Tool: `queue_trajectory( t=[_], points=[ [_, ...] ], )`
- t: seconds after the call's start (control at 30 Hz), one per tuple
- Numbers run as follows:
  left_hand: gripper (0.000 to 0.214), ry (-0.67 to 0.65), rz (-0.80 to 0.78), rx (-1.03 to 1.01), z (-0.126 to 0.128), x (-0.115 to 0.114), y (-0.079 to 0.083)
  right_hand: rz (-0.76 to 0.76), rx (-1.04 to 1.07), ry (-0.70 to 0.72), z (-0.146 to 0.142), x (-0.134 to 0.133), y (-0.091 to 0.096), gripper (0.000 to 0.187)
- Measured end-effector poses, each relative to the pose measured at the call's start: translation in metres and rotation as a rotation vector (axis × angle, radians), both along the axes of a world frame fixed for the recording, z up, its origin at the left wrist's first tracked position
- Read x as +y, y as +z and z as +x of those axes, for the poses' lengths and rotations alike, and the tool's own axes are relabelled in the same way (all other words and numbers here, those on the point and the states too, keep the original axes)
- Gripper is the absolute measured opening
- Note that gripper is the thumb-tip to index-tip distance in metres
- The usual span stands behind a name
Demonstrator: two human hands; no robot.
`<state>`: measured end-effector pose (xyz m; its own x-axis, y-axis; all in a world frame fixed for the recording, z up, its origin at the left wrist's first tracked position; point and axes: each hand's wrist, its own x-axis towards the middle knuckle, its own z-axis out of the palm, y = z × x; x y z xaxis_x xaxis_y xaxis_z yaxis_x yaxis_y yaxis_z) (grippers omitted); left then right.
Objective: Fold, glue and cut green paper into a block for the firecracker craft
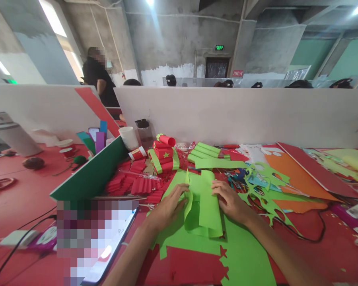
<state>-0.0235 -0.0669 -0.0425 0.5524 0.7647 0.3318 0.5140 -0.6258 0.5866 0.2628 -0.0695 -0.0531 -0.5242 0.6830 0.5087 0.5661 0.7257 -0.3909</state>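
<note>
Green paper (pixel 209 206), thin and smooth, curls into a loose, open-ended roll on flat green sheets (pixel 187 241) on the red tabletop (pixel 331 254). At its ten o'clock, the left hand (pixel 174 200), half curled, touches the edge; at two, the right hand (pixel 231 202) bends its fingertips over the other. Whether either pinches, I cannot tell. Pleated red paper (pixel 143 185) lies at ten, round-holed green scraps (pixel 265 203) at three.

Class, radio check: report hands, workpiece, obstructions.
Left hand and right hand touching opposite sides of curled green paper. Green sheet beneath. Cut-out green scraps beside right hand, possible obstruction.
</note>
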Motion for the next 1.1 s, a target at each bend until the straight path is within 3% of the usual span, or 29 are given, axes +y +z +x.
queue_trajectory(
  t=[0.2, 0.33, 0.47, 0.67, 0.83, 1.1],
  points=[
    [0.040, -0.031, -0.039, -0.006, -0.005, 0.002, 0.008, 0.014, -0.035, 0.016, 0.002, 0.000, 0.001, 0.044],
    [0.042, -0.051, 0.067, 0.111, -0.006, 0.004, 0.018, -0.041, -0.127, 0.041, 0.000, -0.001, 0.010, 0.055],
    [0.041, -0.031, 0.120, 0.137, 0.000, 0.012, 0.021, -0.104, -0.171, 0.030, -0.007, 0.000, 0.025, 0.050],
    [0.019, 0.250, 0.009, 0.033, 0.024, 0.022, 0.023, -0.112, -0.265, -0.023, -0.022, 0.011, 0.037, 0.039],
    [0.045, 0.442, -0.097, 0.049, 0.035, 0.028, 0.017, -0.112, -0.355, 0.059, -0.031, 0.026, 0.040, 0.053],
    [0.033, 0.432, -0.277, 0.028, 0.027, 0.045, 0.019, -0.190, -0.440, 0.144, -0.038, 0.037, 0.045, 0.066]
  ],
)
